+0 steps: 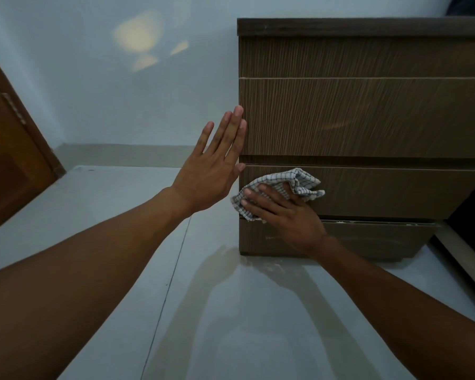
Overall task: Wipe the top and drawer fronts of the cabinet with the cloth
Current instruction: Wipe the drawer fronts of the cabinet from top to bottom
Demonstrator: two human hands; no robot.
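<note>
A dark brown wood-grain cabinet (368, 119) with several drawer fronts stands on the floor against a pale wall. My right hand (283, 215) presses a white checked cloth (299, 182) flat against the left end of a lower drawer front (395, 190). My left hand (217, 165) is flat with fingers stretched, and rests along the cabinet's left edge beside the drawer front above. Only the front edge of the cabinet top (368, 26) shows.
A glossy pale tiled floor (203, 311) spreads in front of the cabinet. A brown wooden door (8, 160) stands at the left. A dark object (472, 220) sits right of the cabinet.
</note>
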